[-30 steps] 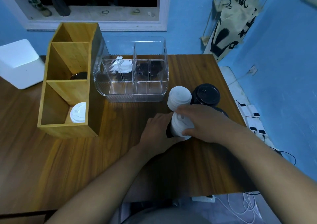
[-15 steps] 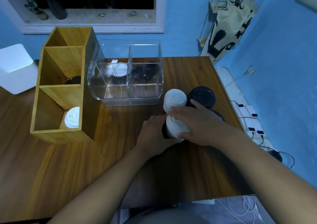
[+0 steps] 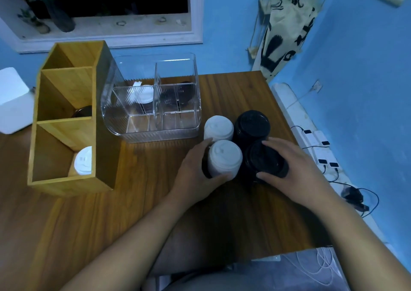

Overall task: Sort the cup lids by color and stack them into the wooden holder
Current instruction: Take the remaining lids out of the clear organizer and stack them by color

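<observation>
Your left hand (image 3: 195, 176) was curled round the side of the nearer white lid stack (image 3: 225, 158), and your right hand (image 3: 289, 168) was wrapped the same way round the nearer black lid stack (image 3: 263, 159). The two stacks stood side by side between your hands on the counter (image 3: 138, 201). A dark edge showed at the foot of the white stack by your left fingers; what it was could not be told.

Just beyond your fingertips stood a second white stack (image 3: 219, 127) and a second black stack (image 3: 253, 124). Past your left hand sat a clear organizer (image 3: 153, 132). Well off to the left of it was the wooden holder (image 3: 104, 117), with one white lid (image 3: 83, 160) in its nearest compartment and something dark in the middle one.

These lids looked thin, light and smooth, so a nested column would likely shear or tip if squeezed high. Taking it low round the rims, thumb opposite fingers and without crushing, seemed the safer hold.
</observation>
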`<state>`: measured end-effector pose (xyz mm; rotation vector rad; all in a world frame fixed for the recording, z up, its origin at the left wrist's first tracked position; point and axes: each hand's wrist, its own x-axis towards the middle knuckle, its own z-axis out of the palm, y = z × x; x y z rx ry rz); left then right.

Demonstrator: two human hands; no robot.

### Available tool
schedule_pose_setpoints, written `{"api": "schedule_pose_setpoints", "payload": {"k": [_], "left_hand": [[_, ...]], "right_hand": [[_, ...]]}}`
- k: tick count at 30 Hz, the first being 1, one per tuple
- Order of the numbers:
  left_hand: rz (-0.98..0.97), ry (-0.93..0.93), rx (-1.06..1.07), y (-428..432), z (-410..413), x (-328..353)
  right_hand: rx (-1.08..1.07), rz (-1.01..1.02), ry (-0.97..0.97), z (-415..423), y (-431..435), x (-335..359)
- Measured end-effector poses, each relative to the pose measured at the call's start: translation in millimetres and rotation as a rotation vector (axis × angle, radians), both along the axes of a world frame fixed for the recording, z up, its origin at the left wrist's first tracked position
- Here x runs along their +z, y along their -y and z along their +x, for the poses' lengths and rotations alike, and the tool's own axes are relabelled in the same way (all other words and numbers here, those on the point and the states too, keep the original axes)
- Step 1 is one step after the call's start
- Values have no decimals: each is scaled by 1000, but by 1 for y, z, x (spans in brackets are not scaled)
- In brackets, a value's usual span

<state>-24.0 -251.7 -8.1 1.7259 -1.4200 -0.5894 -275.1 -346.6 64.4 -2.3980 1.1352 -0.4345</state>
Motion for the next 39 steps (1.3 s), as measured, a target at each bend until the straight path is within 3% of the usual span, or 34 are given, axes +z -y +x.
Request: {"api": "schedule_pose_setpoints", "payload": {"k": [9,14,24,34,39], "left_hand": [[-114,-28,-28,-3,0,0],[-122,-9,-49,-4,-3,-4],[-145,22,-49,-6,-4,-3],[-118,43,-32,-5,-5,-4],[-107,77,-39,-7,-5,1]], "right_hand": [[-62,105,189,-23,22,15],[44,167,121,-23,20,12],[191,101,-96,-8,31,2],[195,98,-162,-4,31,7],[175,-43,-240,-1,22,18]]}}
